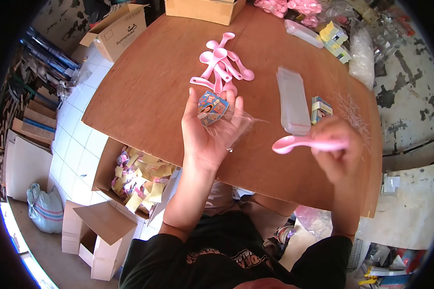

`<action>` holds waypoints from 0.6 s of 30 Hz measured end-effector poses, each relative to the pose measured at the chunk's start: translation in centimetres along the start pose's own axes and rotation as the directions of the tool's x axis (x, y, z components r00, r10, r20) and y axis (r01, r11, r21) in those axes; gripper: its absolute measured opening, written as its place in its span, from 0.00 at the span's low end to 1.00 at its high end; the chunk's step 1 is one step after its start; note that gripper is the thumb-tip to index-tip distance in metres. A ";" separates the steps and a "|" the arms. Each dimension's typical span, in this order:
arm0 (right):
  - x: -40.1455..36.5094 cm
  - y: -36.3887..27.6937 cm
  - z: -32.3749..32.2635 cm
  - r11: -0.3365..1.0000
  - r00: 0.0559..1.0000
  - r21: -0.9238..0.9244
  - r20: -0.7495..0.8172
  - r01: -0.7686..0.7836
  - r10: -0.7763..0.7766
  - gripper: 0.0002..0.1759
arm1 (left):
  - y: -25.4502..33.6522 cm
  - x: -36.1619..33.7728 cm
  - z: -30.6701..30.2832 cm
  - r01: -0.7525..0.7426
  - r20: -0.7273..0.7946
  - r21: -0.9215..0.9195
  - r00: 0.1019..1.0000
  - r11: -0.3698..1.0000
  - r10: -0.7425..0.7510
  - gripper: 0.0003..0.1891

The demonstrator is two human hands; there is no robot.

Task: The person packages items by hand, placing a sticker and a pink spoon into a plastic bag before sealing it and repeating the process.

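Observation:
Palm up, my left hand [205,137] has its fingers spread and partly curled under a clear plastic bag [234,132] with a small printed card [212,108] at its upper end. My right hand [340,147], slightly blurred, is closed on a pink spoon [294,143] whose bowl points left. Just beyond my left hand lies a pile of pink spoons [219,62]. A stack of clear bags [293,101] is on the brown table, with a banded bundle of cards [320,110] to its right.
The brown table [144,77] has thin clear strips [349,115] near its right edge. A cardboard box [202,12] stands at the back. Left of me, an open box [108,166] holds wrapped pieces. Yellow-and-white packs [335,41] and a plastic roll [361,58] lie back right.

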State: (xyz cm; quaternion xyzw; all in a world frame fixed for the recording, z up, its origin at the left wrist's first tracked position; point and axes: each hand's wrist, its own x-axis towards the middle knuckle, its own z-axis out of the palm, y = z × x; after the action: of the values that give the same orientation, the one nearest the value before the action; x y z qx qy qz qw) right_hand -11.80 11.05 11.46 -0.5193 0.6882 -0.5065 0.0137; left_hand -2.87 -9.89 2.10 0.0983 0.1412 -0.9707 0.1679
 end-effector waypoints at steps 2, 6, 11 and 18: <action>-1.1 -0.8 1.0 0.978 0.978 -0.067 -0.057 0.198 -0.202 0.10 | -0.2 0.2 -0.4 0.024 0.030 -0.024 0.999 0.999 -0.023 0.27; -1.0 -1.6 1.9 0.901 0.916 -0.225 -0.070 0.370 -0.394 0.15 | -1.7 -0.5 0.3 0.051 -0.007 -0.052 0.999 0.997 -0.051 0.22; -0.4 -1.4 3.1 0.850 0.906 -0.367 -0.038 0.379 -0.421 0.20 | -2.8 -1.6 0.0 -0.015 0.042 0.106 0.999 0.994 0.011 0.21; 0.3 -1.4 4.8 0.881 0.935 -0.326 0.027 0.342 -0.353 0.18 | -3.7 -2.8 0.0 0.014 0.020 0.182 1.000 0.983 -0.018 0.23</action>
State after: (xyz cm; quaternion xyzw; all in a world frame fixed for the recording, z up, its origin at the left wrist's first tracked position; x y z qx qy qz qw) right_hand -8.32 7.67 10.26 -0.6208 0.6581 -0.3885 -0.1745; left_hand -1.61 -5.69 3.62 0.1016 0.0508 -0.9818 0.1520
